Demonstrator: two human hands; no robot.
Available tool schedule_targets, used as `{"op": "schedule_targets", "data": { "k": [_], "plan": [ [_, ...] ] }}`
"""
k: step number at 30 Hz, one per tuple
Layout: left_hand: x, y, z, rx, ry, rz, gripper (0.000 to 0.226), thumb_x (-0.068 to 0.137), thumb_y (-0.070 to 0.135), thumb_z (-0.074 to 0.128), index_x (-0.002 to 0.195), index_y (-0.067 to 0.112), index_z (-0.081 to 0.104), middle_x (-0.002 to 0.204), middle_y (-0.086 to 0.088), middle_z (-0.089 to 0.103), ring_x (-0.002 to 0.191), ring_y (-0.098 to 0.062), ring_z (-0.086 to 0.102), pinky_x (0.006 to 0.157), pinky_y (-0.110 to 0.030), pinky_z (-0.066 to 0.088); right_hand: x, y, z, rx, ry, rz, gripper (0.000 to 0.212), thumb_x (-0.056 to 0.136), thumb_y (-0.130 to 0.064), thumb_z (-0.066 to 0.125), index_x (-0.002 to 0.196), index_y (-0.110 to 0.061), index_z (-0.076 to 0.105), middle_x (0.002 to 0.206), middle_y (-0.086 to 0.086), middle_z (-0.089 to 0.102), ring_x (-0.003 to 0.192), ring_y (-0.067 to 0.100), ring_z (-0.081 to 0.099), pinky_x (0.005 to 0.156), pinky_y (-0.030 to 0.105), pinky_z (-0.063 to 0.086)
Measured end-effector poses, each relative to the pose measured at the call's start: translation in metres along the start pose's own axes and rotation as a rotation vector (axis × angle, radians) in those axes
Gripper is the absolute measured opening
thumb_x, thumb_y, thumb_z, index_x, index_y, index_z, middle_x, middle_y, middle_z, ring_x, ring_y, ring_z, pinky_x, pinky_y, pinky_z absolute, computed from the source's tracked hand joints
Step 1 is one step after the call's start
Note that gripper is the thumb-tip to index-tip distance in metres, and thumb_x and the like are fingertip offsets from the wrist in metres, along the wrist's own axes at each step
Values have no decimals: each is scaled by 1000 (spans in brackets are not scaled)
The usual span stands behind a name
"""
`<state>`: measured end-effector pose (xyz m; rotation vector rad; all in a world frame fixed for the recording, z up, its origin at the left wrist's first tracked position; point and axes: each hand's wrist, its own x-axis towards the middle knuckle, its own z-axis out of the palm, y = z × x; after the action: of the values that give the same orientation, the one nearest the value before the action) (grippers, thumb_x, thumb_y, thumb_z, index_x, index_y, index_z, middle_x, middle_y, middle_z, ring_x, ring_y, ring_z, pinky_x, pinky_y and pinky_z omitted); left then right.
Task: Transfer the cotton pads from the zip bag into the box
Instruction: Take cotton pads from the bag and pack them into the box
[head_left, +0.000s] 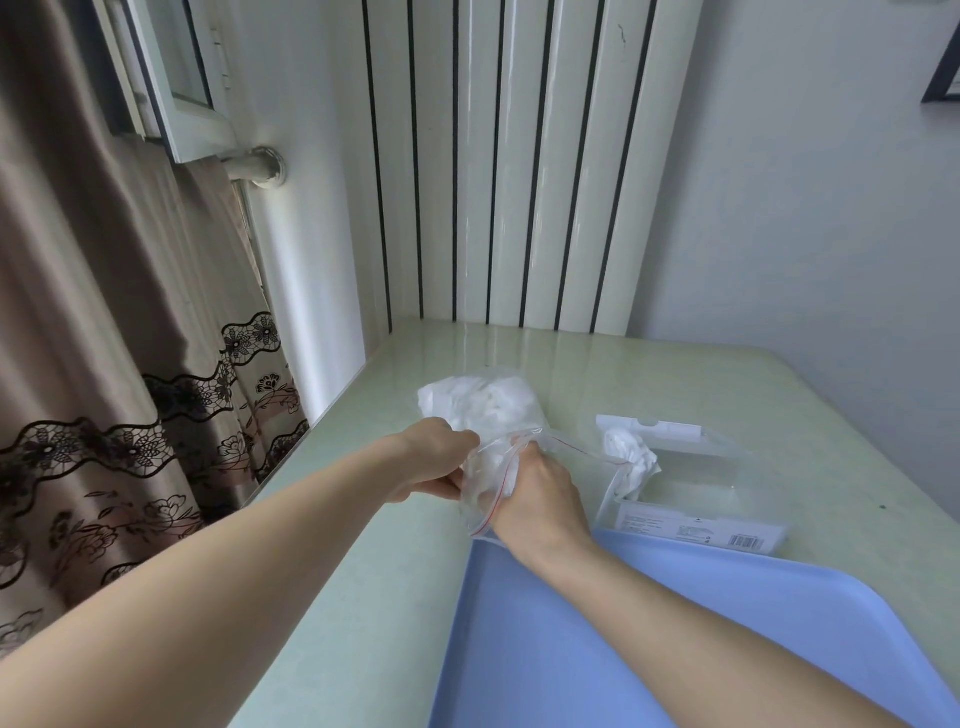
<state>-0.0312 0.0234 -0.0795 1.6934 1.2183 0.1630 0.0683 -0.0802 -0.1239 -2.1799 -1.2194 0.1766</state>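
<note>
While the blue tray (675, 649) lies nearest the viewer and carries nothing visible, both hands work just beyond its far left corner on the pale green desk (395, 571). Right hand (540, 493): inserted through the mouth of the zip bag (483, 483), fingers curled inside; the grip appears to be on cotton pads (483, 402), though the plastic and the knuckles hide the fingertips, so actual contact cannot be confirmed. Left hand (436, 457): just left of the right hand, pinching the bag's open edge and holding the mouth apart. The red seal line runs around the right wrist and off to its right. The bulk of the pads sits bunched in the bag's far end, immediately beyond both hands.

To the right of the right hand, near but apart, stands the clear box (701, 467), open, with a small clump of white pads at its left end and a barcoded label on its near side.

Recommendation for the step in hand: keep the left pinch firm so the mouth stays wide, gather a modest bunch, and withdraw the wrist straight so the seal does not snag or drag loose pads onto the desk before the carry rightward to the box.
</note>
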Motion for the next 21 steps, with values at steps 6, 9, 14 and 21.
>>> {"op": "schedule_targets", "data": {
  "k": [6,9,14,21],
  "plan": [
    [-3,2,5,24,25,10,35,92,27,43,101,1,66,87,-10,77,81,-24,77,96,-38,56,0,2,-1,22,-49,4,43,79,-51,64,111,-24,53,101,-3,65,90,25,65,73,37,57],
    [-5,5,3,43,59,19,30,95,22,41,98,3,63,84,-10,78,79,-24,77,97,-38,56,-3,7,-18,88,-81,3,31,81,-34,65,107,-17,62,95,1,69,89,26,65,74,36,57],
    [-8,10,0,55,124,55,23,95,13,39,89,5,60,88,-12,78,80,-27,77,94,-39,57,-25,15,-58,306,-214,-14,21,76,-25,67,96,-24,65,88,-9,69,87,17,66,75,32,56],
    [-21,38,1,558,305,224,28,98,22,45,122,6,45,112,-12,59,94,-31,57,78,-34,48,-53,42,-128,546,-442,80,40,69,-31,75,107,-37,66,103,-11,74,99,10,70,91,36,55]
  ]
}}
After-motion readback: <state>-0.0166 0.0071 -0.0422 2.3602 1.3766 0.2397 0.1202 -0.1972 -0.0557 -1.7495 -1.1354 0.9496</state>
